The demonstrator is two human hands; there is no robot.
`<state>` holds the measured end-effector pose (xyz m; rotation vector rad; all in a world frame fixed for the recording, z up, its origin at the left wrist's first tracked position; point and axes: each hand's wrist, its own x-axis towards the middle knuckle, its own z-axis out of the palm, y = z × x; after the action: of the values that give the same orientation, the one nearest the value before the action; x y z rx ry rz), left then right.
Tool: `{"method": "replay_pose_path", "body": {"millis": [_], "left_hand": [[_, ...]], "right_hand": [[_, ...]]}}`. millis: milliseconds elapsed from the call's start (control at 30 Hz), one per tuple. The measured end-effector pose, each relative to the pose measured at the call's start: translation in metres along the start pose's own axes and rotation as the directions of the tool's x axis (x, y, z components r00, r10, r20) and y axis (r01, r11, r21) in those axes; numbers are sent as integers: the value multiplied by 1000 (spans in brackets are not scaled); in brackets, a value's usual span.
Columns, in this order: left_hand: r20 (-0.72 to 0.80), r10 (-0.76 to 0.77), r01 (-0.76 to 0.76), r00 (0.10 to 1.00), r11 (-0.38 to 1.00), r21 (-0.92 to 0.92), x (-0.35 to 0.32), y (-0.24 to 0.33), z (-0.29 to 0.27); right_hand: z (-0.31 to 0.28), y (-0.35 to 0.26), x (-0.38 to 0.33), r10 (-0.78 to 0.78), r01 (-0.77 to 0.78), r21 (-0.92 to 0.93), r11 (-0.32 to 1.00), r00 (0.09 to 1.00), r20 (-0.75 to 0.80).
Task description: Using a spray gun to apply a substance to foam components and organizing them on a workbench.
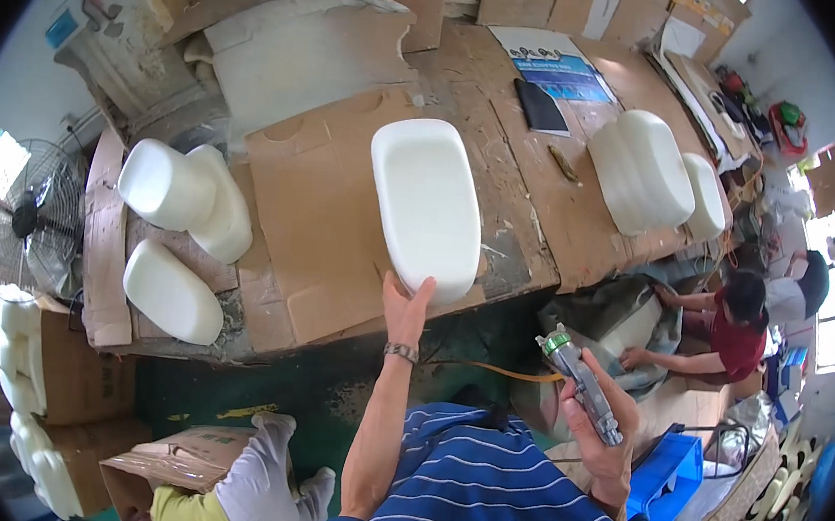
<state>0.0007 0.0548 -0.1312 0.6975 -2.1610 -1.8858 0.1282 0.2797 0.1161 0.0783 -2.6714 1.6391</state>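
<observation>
A white rounded foam cushion (pixel 426 191), long with a shallow hollow on top, lies on the cardboard-covered table in front of me. My left hand (pixel 406 310) grips its near end, the thumb against the edge; some fingertips are hidden beneath. In my right hand (pixel 603 424) is a grey spray gun (pixel 581 385) with a green ring at its front, held off the table's edge. An orange hose (pixel 517 375) runs near it. To the left sit more white foam cushions (pixel 173 292), two of them piled together. A stack of similar foam pieces (pixel 642 172) stands at the right.
Cardboard sheets (pixel 302 209) cover the table (pixel 530 241). A black folder (pixel 541 108) and a blue-and-white printed sheet (pixel 566 74) lie farther back. One person (pixel 737 332) works at the right; another (pixel 213 502) bends over a carton at lower left. A fan (pixel 28 218) stands left.
</observation>
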Motion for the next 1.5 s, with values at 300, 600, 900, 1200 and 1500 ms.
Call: {"method": "replay_pose_path", "body": {"millis": [300, 600, 900, 1200, 1500], "left_hand": [[298, -302, 424, 905, 674, -605, -11, -43, 4], [328, -336, 469, 883, 604, -644, -21, -53, 5], [281, -299, 408, 912, 587, -699, -25, -64, 21], [4, -178, 163, 984, 894, -417, -12, -70, 14], [-173, 263, -157, 949, 871, 466, 195, 77, 31]], "right_hand": [[-13, -2, -4, -135, 138, -108, 985, 990, 36], [-23, 3, -13, -148, 152, -138, 979, 988, 33], [-44, 13, -30, -96, 104, -130, 986, 993, 72], [-42, 13, -39, 3, -16, -162, 987, 997, -77], [-26, 26, -35, 30, -31, -15, 999, 998, -60]]}}
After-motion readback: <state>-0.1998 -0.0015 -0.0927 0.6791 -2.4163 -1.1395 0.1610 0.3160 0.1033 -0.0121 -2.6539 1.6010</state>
